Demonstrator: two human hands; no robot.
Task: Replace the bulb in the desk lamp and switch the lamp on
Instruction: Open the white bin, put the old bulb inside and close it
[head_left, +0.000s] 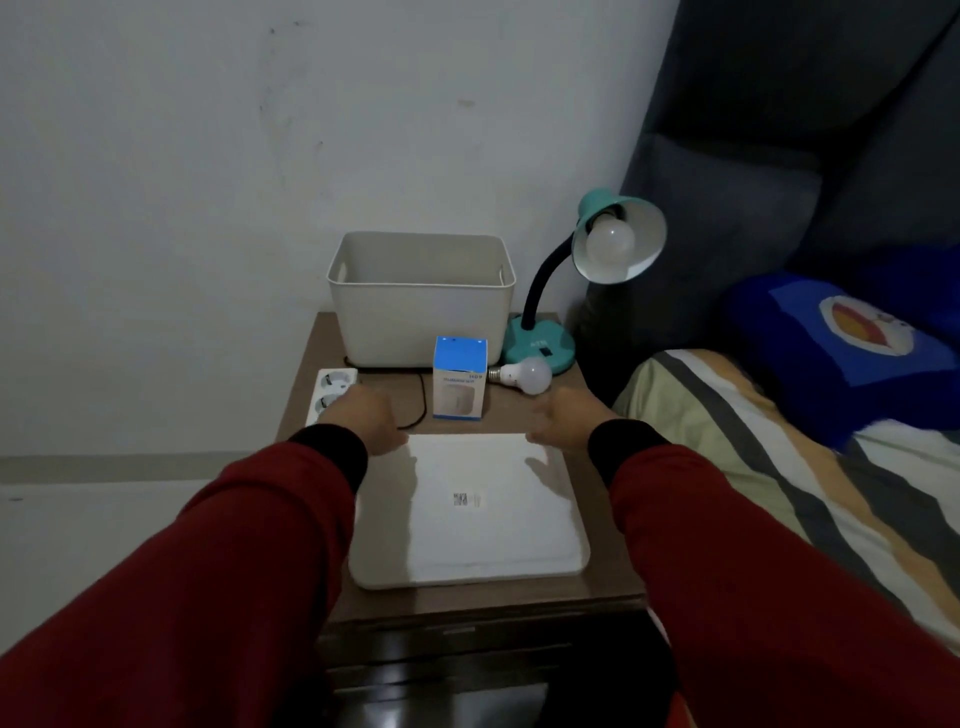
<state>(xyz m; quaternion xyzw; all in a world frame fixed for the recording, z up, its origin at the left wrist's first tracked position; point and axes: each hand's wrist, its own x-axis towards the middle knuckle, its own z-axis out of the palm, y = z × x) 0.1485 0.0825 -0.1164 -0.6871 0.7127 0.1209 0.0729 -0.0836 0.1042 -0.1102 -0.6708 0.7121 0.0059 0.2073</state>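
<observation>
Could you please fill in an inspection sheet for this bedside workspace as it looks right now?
Surface: brown wooden bedside table, dimly lit.
Job's things: teal gooseneck desk lamp at the back right, unlit white bulb in its shade; loose white bulb lying by the lamp's base; blue-and-white bulb box upright.
Clutter: beige plastic bin at the back; flat white lid in front.
Hands: left hand and right hand over the lid's far corners, holding nothing; whether they touch it is unclear.
Cables: black cord running over the table; white power strip at the left edge.
Surroundings: white wall; striped bedding and blue pillow to the right.
</observation>
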